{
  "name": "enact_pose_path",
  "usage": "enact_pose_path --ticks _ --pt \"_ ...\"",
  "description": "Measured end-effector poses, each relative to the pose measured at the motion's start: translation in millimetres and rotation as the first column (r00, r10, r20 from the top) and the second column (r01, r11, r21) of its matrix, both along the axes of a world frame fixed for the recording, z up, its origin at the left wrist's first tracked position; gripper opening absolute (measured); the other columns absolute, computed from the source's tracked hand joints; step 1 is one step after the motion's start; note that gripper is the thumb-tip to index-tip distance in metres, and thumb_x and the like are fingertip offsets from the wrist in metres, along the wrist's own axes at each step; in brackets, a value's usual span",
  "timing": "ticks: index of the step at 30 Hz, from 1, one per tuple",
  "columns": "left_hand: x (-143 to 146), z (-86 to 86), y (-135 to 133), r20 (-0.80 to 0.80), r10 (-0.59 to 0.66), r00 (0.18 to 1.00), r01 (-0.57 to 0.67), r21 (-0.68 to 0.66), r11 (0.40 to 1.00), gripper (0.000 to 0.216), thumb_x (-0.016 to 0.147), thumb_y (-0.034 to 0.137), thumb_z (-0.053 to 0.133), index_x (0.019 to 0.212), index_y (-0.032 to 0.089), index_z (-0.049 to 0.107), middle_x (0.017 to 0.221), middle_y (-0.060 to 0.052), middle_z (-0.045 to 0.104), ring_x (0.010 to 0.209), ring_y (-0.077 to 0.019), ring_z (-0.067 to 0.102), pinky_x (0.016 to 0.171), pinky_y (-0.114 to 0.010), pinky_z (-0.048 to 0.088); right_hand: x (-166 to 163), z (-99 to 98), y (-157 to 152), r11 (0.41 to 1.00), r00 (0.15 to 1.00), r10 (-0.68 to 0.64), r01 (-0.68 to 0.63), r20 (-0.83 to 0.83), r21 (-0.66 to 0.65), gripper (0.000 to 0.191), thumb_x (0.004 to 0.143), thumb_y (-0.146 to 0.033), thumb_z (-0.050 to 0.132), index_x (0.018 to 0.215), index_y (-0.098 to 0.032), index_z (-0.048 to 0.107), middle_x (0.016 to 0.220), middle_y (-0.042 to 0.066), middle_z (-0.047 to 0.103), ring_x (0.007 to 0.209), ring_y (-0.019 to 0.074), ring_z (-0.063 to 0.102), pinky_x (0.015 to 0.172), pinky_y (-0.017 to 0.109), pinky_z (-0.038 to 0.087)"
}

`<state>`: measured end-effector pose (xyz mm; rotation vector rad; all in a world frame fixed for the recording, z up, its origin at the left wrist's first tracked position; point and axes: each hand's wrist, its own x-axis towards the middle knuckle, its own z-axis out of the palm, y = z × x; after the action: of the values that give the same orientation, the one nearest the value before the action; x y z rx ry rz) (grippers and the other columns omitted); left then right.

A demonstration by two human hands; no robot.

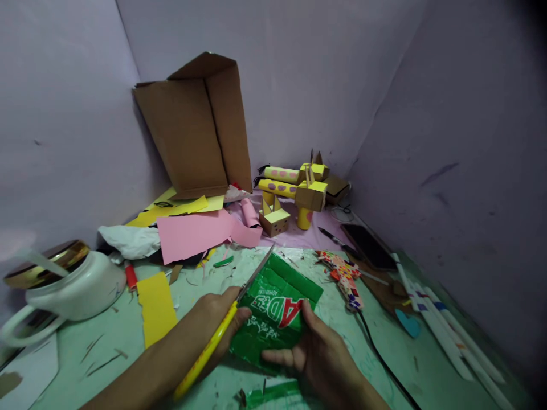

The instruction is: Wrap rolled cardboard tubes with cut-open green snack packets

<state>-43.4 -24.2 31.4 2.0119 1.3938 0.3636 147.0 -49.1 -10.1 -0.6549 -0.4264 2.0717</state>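
Observation:
In my left hand (224, 316), closed, is a pair of yellow-handled scissors (209, 347), seen edge-on. Its metal blade lies along the upper left edge of a green printed carton piece (277, 316), and the thumb of that hand rests by the carton's left side. My right hand (318, 353) grips the carton's lower right part, thumb on the printed face and fingers around the bottom edge. The carton piece is tilted above the table, with red and white lettering facing me. Below it lies a green cut strip (276, 393).
A cardboard box (192, 136) stands at the back left. Pink paper (194, 233), a yellow paper strip (157, 307) and a white pot (81, 290) lie leftward. Yellow giraffe-like paper models (310, 196) are behind. At right are a patterned glue gun (342, 273), phone (370, 245) and white sticks (457, 324).

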Motion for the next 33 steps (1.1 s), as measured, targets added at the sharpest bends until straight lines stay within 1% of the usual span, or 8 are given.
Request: enact_pose_path --ticks 3,6,11,18,21,24,27,33 --pt "-0.6 -0.7 5.8 0.048 0.021 0.999 -0.022 0.005 1.000 0.041 0.084 0.051 0.027 0.085 0.018 0.052 0.074 -0.008 0.064 0.062 -0.0185 0.057 0.057 -0.029 0.043 -0.1 -0.1 2.1 1.000 1.000 0.001 0.000 0.006 -0.009 0.041 0.088 -0.043 0.048 0.114 -0.011 0.058 0.111 0.014 0.066 0.094 0.0274 0.066 0.070 0.035 0.058" --pt "-10.8 0.4 18.3 -0.115 0.089 0.989 -0.077 0.103 0.992 0.039 0.085 0.048 0.027 0.084 0.019 0.053 0.075 -0.006 0.064 0.063 -0.0177 0.057 0.058 -0.027 0.043 1.2 -1.3 5.2 1.000 0.999 -0.021 0.022 0.033 -0.015 0.044 0.088 -0.046 0.048 0.114 -0.012 0.057 0.113 0.016 0.065 0.093 0.0282 0.067 0.063 0.034 0.059" --pt "-43.0 0.5 42.7 -0.342 0.336 0.877 -0.265 0.237 0.934 0.036 0.082 0.045 0.041 0.097 0.015 0.055 0.085 -0.016 0.065 0.076 -0.0328 0.060 0.060 -0.037 0.040 6.6 0.4 9.1 0.994 0.995 -0.073 0.078 0.068 -0.076 0.040 0.090 -0.042 0.045 0.116 -0.014 0.055 0.114 0.015 0.064 0.088 0.0268 0.068 0.059 0.035 0.060" --pt "-56.6 -3.3 51.4 -0.470 0.428 0.772 -0.317 0.299 0.900 0.039 0.075 0.043 0.051 0.103 0.017 0.061 0.086 -0.021 0.066 0.081 -0.0443 0.060 0.059 -0.047 0.042 13.4 1.2 12.2 0.988 0.965 -0.112 0.133 0.236 -0.078 0.026 0.087 -0.026 0.051 0.107 -0.012 0.060 0.100 0.011 0.068 0.077 0.0207 0.069 0.047 0.027 0.060" --pt "-34.8 -1.8 38.8 -0.281 0.469 0.838 -0.380 0.318 0.869 0.043 0.080 0.047 0.044 0.109 0.017 0.057 0.093 -0.014 0.066 0.085 -0.0330 0.062 0.068 -0.043 0.046 12.9 1.2 12.7 0.988 0.940 -0.137 0.152 0.311 -0.024 0.029 0.084 -0.030 0.057 0.105 -0.011 0.061 0.100 0.011 0.068 0.072 0.0187 0.069 0.042 0.023 0.058" --pt "-4.4 -8.3 18.8 0.196 0.214 0.957 -0.190 -0.134 0.973 0.048 0.073 0.049 0.055 0.105 0.014 0.054 0.074 -0.006 0.066 0.066 -0.0217 0.063 0.059 -0.033 0.049 10.6 2.1 13.7 0.985 0.917 -0.167 0.168 0.363 0.028 0.034 0.080 -0.033 0.061 0.106 -0.011 0.060 0.105 0.013 0.066 0.071 0.0182 0.068 0.040 0.022 0.057" --pt "18.2 -19.6 2.2 0.408 0.149 0.901 0.047 -0.432 0.901 0.038 0.071 0.045 0.058 0.091 0.014 0.054 0.054 0.000 0.059 0.042 -0.0151 0.054 0.040 -0.025 0.042 7.7 0.3 14.0 0.976 0.878 -0.216 0.198 0.427 0.086 0.038 0.078 -0.039 0.062 0.105 -0.012 0.059 0.097 0.011 0.069 0.063 0.0174 0.068 0.037 0.021 0.055" --pt "30.7 -29.9 -3.1 0.500 0.126 0.857 0.102 -0.403 0.910 0.028 0.071 0.045 0.051 0.070 0.017 0.054 0.046 0.004 0.049 0.039 -0.0095 0.043 0.041 -0.022 0.035 2.3 -11.9 11.5 0.930 0.792 -0.367 0.298 0.487 0.217 0.038 0.074 -0.047 0.063 0.092 -0.014 0.059 0.063 0.001 0.066 0.033 0.0097 0.053 0.021 0.016 0.039"
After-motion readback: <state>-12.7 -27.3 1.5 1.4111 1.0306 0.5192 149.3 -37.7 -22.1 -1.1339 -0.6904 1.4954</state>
